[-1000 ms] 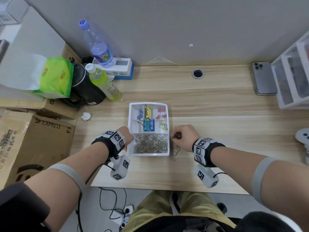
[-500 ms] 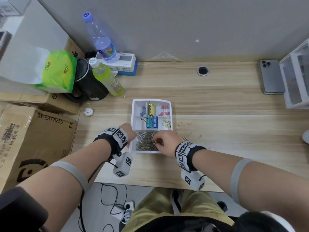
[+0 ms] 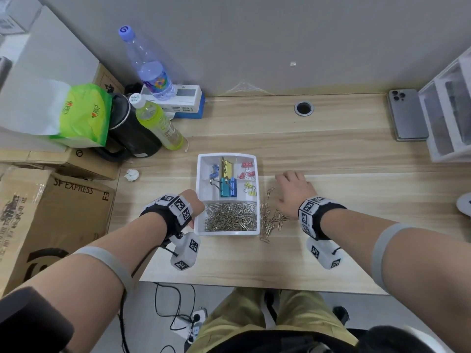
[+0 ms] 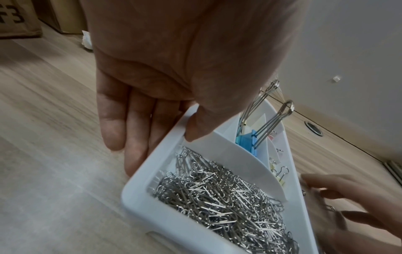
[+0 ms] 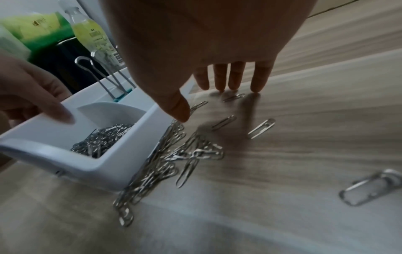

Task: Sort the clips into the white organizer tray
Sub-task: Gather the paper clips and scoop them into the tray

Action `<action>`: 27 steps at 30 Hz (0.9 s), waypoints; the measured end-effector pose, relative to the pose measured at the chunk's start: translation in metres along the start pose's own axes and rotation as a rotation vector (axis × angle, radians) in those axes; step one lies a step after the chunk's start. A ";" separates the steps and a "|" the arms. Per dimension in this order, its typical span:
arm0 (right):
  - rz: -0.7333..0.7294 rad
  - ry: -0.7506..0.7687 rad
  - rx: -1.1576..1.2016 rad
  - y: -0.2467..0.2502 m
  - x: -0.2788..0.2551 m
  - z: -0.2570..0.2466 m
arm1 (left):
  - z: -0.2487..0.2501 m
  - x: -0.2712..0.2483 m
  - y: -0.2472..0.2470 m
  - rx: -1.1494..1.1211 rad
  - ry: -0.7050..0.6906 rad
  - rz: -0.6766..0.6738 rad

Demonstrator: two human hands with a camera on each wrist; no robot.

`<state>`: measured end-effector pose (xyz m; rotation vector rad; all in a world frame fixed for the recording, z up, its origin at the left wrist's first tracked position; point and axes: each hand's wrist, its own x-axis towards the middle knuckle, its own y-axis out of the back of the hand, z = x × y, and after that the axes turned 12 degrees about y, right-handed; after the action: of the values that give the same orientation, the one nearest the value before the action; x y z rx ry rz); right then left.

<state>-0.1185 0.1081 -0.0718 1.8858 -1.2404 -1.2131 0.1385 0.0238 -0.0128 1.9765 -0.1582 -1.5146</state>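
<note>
The white organizer tray [image 3: 226, 233] sits mid-desk. Its near compartment holds a heap of silver paper clips [image 3: 230, 216]; the small far compartments hold blue [image 3: 227, 189], pink [image 3: 246, 170] and yellow [image 3: 250, 189] binder clips. My left hand [image 3: 196, 202] grips the tray's left wall [image 4: 152, 216], thumb over the rim, fingers down the outside [image 4: 135, 137]. Loose paper clips [image 3: 270, 220] lie on the desk against the tray's right side [image 5: 174, 154]. My right hand [image 3: 290, 187] is spread beside them, straight fingertips [image 5: 256, 86] touching the wood, holding nothing.
Two bottles [image 3: 158, 123], a black jug [image 3: 132, 133] and a green bag [image 3: 81, 113] crowd the back left. A phone [image 3: 407, 115] and drawer unit [image 3: 451, 110] stand at the back right. A cable hole [image 3: 303, 108] is behind the tray, cardboard boxes [image 3: 51, 212] to the left.
The right hand pinched clips from the loose pile, carried them over the tray's near compartment, then swung back right and now lies spread on the desk. The left hand stayed on the tray.
</note>
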 end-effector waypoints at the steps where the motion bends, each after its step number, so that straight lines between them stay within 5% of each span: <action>1: -0.014 0.024 -0.018 -0.002 0.001 -0.002 | 0.000 0.000 0.000 -0.004 0.001 0.006; 16: -0.211 0.342 -0.070 -0.021 -0.014 -0.011 | -0.002 0.006 -0.006 -0.047 -0.025 0.020; 22: 0.007 0.119 -0.089 -0.011 -0.014 0.012 | -0.001 0.006 -0.005 -0.008 -0.038 0.038; 27: -0.047 0.063 -0.094 -0.015 -0.016 0.019 | 0.000 0.002 -0.003 -0.023 0.006 0.008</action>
<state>-0.1319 0.1294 -0.0865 1.8795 -1.0924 -1.2060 0.1383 0.0254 -0.0157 1.9596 -0.1455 -1.4984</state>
